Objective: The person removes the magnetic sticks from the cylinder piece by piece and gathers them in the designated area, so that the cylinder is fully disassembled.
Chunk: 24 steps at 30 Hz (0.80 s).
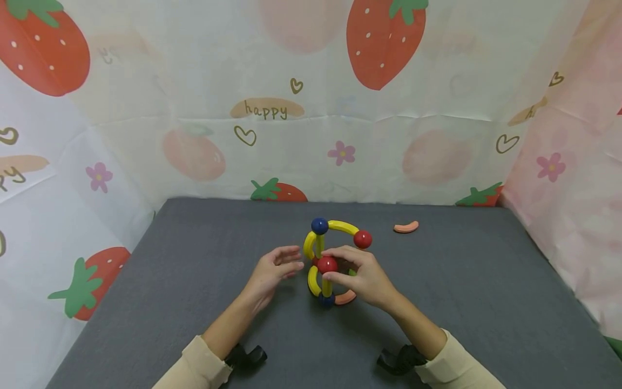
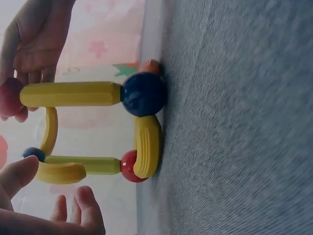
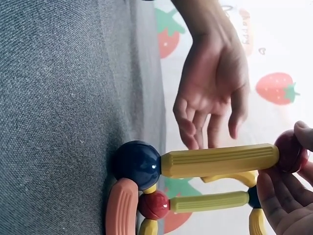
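Observation:
A frame of ball-and-stick pieces stands on the grey cloth. My right hand (image 1: 366,276) pinches the red ball (image 1: 328,264) atop an upright yellow stick (image 2: 73,94), whose lower end meets a blue ball (image 3: 137,165). Left of the frame, my left hand (image 1: 272,273) holds nothing, its fingers loosely bent. Behind, a yellow-green stick (image 3: 210,201) rises from another red ball (image 3: 155,204) to an upper blue ball (image 1: 319,226). From that blue ball a curved yellow stick (image 1: 343,227) reaches a red ball (image 1: 362,239) at right. A curved salmon stick (image 3: 121,208) joins the base.
One loose curved salmon stick (image 1: 406,227) lies toward the back right of the grey table (image 1: 466,292). Strawberry-printed cloth (image 1: 311,156) hangs behind the table and along both sides. Black straps (image 1: 398,361) circle the wrists.

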Motion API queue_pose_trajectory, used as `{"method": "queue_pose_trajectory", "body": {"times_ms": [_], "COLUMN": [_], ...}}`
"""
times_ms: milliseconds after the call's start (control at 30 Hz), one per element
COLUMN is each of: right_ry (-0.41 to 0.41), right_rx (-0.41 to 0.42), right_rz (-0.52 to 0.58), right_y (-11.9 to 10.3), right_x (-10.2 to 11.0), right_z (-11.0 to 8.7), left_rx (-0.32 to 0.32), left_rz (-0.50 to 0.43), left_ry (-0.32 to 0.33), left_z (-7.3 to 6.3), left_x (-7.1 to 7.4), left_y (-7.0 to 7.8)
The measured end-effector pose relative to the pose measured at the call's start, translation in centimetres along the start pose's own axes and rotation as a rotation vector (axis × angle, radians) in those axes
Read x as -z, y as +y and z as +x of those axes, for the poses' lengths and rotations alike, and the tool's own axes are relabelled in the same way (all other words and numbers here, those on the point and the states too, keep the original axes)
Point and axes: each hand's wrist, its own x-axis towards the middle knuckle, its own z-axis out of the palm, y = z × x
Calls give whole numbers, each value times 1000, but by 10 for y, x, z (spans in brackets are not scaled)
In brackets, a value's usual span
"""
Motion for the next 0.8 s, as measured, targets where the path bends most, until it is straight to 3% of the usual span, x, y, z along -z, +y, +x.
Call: {"method": "queue_pose_trajectory", "body": {"times_ms": [167,400,800], "right_ry": [1,2,1], "right_rx": [-3,-16,-28], "right_rz": [-3,-9,0], "right_y": [0,2,3], "right_x": [0,1,4], "right_z": [0,-1,1], "left_rx": [68,49,-72], "left_rz": [-61,-66,-12], "left_ry": [-75,-232,-261], "left_z": [-7,-16,-17], "left_x": [2,0,-22], "left_y": [-3,-9,-13]}}
